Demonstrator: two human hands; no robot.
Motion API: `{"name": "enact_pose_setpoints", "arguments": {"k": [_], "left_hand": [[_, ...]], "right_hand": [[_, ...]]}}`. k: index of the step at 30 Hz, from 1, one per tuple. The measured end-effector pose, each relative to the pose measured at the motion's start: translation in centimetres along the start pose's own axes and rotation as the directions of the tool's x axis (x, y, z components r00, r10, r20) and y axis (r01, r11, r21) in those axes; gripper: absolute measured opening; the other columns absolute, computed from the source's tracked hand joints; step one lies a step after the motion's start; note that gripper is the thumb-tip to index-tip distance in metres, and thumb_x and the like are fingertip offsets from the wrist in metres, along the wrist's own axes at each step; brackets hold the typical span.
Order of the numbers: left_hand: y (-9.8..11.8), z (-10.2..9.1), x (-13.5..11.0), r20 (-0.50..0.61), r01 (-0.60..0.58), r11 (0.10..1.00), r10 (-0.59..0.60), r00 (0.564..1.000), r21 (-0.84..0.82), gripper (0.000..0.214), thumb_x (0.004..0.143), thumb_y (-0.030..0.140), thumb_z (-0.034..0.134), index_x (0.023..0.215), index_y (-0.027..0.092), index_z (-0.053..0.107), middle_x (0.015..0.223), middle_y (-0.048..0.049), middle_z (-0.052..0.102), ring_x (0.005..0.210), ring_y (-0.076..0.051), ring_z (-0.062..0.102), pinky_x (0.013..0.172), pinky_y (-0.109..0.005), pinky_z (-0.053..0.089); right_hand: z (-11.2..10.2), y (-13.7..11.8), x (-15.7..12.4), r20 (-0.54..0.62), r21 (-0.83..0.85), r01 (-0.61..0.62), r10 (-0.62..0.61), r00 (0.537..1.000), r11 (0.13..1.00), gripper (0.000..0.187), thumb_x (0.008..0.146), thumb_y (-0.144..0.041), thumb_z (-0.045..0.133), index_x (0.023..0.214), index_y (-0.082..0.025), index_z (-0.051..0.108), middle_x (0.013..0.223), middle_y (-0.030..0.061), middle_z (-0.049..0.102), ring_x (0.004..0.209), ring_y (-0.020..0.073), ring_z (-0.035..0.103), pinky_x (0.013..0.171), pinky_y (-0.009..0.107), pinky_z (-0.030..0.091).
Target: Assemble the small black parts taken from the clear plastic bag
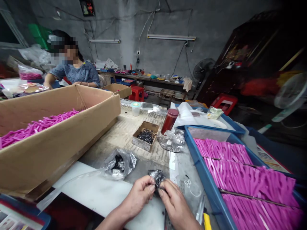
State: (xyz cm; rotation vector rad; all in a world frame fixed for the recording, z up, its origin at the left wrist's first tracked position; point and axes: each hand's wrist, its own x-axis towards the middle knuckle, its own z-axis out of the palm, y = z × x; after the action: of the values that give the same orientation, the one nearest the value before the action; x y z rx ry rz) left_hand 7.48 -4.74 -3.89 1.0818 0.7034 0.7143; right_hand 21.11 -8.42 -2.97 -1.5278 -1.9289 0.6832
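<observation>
Low in the centre of the head view, a small clear plastic bag with dark contents (157, 177) is pinched between both my hands. My left hand (141, 193) grips its left edge with thumb and fingers closed. On the other side my right hand (174, 199) closes its thumb and fingertips on the bag too. What the dark contents are, I cannot make out. Left of my hands lies an open clear bag (130, 159) with black small parts inside. Beyond them stands a small cardboard box (141, 144) holding black and brown small parts.
A long cardboard box (96, 124) of magenta strips fills the left. On the right, a blue tray (201, 169) holds rows of magenta pieces. A dark red cylinder (169, 120), a yellow-handled tool (206, 220) and a white board (100, 195) are nearby. A person (79, 75) sits across at left.
</observation>
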Motion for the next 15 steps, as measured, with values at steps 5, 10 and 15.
{"name": "enact_pose_setpoints", "arguments": {"k": [5, 10, 15], "left_hand": [[0.14, 0.07, -0.03, -0.005, 0.005, 1.0, -0.005, 1.0, -0.011, 0.019, 0.07, 0.032, 0.049, 0.07, 0.014, 0.042, 0.048, 0.0074, 0.034, 0.043, -0.004, 0.026, 0.041, -0.016, 0.02], [0.15, 0.0, -0.08, -0.007, -0.003, 0.999, 0.004, 1.0, 0.034, 0.017, 0.071, 0.03, 0.048, 0.068, 0.014, 0.043, 0.049, 0.0067, 0.034, 0.045, -0.005, 0.027, 0.042, -0.016, 0.021], [0.02, -0.13, -0.1, 0.004, 0.0, 0.999, 0.0, 1.0, 0.032, 0.017, 0.071, 0.03, 0.049, 0.069, 0.014, 0.043, 0.049, 0.0068, 0.034, 0.045, -0.005, 0.026, 0.042, -0.016, 0.02]], "right_hand": [[0.05, -0.02, -0.04, -0.003, 0.004, 0.006, -0.006, 1.0, 1.0, 0.015, 0.079, -0.015, 0.032, 0.071, -0.019, 0.044, 0.073, 0.003, 0.049, 0.07, 0.0177, 0.047, 0.063, 0.031, 0.035], [-0.02, 0.04, -0.09, -0.007, -0.008, 0.002, -0.002, 1.0, 1.0, 0.015, 0.079, -0.015, 0.033, 0.07, -0.02, 0.044, 0.072, 0.0028, 0.049, 0.07, 0.0176, 0.047, 0.064, 0.03, 0.036], [0.11, 0.21, -0.19, -0.019, -0.024, 0.002, -0.003, 1.0, 1.0, 0.014, 0.078, -0.015, 0.034, 0.069, -0.02, 0.044, 0.071, 0.0023, 0.05, 0.069, 0.0173, 0.048, 0.063, 0.03, 0.038]]}}
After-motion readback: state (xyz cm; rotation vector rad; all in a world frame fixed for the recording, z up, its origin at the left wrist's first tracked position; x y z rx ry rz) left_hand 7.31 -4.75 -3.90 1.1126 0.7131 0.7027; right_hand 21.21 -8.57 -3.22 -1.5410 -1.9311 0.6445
